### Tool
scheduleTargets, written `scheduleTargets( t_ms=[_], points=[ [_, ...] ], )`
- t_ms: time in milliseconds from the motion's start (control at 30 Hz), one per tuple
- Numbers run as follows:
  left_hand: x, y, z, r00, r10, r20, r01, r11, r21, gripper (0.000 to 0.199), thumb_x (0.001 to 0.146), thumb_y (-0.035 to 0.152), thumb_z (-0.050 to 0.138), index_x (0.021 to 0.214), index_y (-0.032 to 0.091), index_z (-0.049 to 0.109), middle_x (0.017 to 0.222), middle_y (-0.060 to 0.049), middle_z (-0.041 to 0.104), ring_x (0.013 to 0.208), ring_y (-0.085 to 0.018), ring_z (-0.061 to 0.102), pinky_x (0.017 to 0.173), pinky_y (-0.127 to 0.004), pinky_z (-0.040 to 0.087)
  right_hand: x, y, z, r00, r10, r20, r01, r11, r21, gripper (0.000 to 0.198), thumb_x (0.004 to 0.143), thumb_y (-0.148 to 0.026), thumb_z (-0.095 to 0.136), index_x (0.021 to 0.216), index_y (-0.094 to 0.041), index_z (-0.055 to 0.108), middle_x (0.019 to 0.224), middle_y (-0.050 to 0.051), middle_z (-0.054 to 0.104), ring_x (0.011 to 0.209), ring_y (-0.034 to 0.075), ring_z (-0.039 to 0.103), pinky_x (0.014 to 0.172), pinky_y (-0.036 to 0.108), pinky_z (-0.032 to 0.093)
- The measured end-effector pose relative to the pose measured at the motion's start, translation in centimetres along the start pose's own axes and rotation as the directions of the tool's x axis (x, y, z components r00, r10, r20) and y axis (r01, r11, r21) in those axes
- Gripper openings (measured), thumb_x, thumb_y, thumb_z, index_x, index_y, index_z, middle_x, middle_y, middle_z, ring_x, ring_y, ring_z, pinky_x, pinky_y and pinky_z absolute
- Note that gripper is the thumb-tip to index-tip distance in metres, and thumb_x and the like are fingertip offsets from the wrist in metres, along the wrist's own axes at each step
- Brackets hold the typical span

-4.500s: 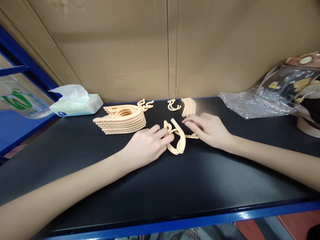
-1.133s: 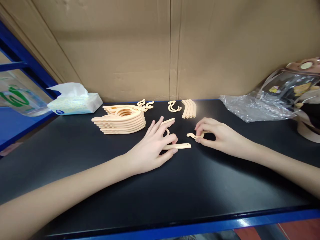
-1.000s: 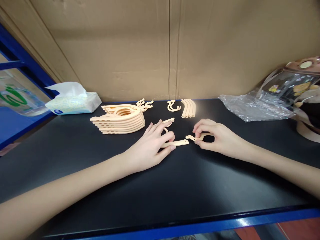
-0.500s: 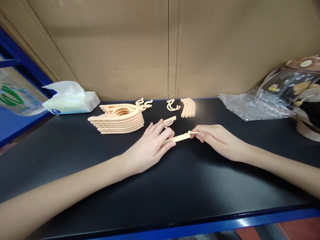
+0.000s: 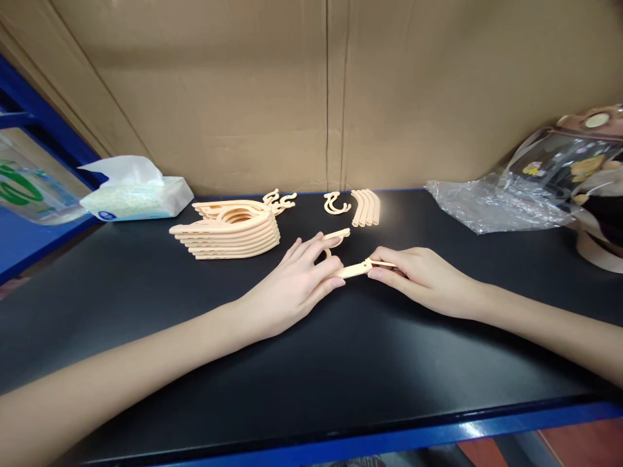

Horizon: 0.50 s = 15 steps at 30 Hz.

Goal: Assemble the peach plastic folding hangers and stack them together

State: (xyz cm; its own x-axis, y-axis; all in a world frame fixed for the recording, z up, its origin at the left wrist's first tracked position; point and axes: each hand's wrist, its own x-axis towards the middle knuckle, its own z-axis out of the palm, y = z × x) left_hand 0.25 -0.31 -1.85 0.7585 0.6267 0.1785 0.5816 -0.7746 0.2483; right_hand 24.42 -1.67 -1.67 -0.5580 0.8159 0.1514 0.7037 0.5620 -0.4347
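Over a cream plastic hanger (image 5: pixel 355 269) my left hand (image 5: pixel 296 282) is closed, thumb and fingers pinching one arm while another part of it shows beyond the fingertips. My right hand (image 5: pixel 423 277) pinches a thin cream hook (image 5: pixel 384 263), whose end meets the tip of that arm. Part of the hook is hidden by the right fingers. Left of the hands lies a stack of folded cream hangers (image 5: pixel 228 237). Behind the hands are loose cream hooks (image 5: pixel 335 203) and a row of short curved cream pieces (image 5: pixel 366 208).
More small cream hooks (image 5: pixel 280 201) lie behind the stack. A tissue pack (image 5: pixel 141 198) sits at the back left of the black table (image 5: pixel 311 395). At the right are a crumpled clear plastic bag (image 5: pixel 491 207) and a transparent bag (image 5: pixel 555 162). Cardboard (image 5: pixel 219 97) stands along the back.
My right hand has shifted slightly, its thumb now further forward at the joint between hook and hanger arm. The left hand and hanger have moved a little to the right.
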Motion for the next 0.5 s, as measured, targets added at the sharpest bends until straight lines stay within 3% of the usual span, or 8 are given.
scheduleTargets(
  t_ms=[233, 367, 500],
  points=[
    [0.03, -0.30, 0.25, 0.999, 0.046, -0.025, -0.046, 0.999, -0.003, 0.027, 0.101, 0.033, 0.031, 0.102, 0.019, 0.054, 0.146, -0.009, 0.037, 0.143, -0.027, 0.022, 0.114, -0.056, 0.023, 0.12, -0.14, 0.11, 1.000, -0.023, 0.010, 0.024, 0.998, -0.054, 0.028, 0.100, -0.040, 0.031, 0.087, -0.022, 0.046, 0.063, -0.003, 0.050, 0.052, 0.013, 0.046, 0.052, 0.025, 0.031],
    [-0.07, -0.36, 0.30, 0.998, 0.057, -0.015, -0.057, 0.998, 0.005, 0.027, 0.101, 0.033, 0.031, 0.096, 0.019, 0.053, 0.145, -0.008, 0.038, 0.142, -0.027, 0.023, 0.114, -0.055, 0.023, 0.01, 0.29, 0.46, 0.996, -0.090, 0.011, 0.089, 0.966, -0.244, 0.032, 0.101, -0.040, 0.025, 0.087, -0.021, 0.045, 0.064, -0.002, 0.054, 0.048, 0.014, 0.047, 0.048, 0.026, 0.028],
    [-0.07, -0.35, 0.31, 0.998, 0.059, -0.008, -0.059, 0.998, 0.012, 0.025, 0.101, 0.032, 0.032, 0.096, 0.019, 0.053, 0.145, -0.008, 0.038, 0.143, -0.027, 0.022, 0.114, -0.055, 0.023, -0.04, 0.69, 0.76, 0.979, -0.206, -0.004, 0.182, 0.872, -0.455, 0.039, 0.102, -0.040, 0.016, 0.084, -0.020, 0.045, 0.059, 0.000, 0.055, 0.045, 0.015, 0.049, 0.045, 0.026, 0.023]
  ],
)
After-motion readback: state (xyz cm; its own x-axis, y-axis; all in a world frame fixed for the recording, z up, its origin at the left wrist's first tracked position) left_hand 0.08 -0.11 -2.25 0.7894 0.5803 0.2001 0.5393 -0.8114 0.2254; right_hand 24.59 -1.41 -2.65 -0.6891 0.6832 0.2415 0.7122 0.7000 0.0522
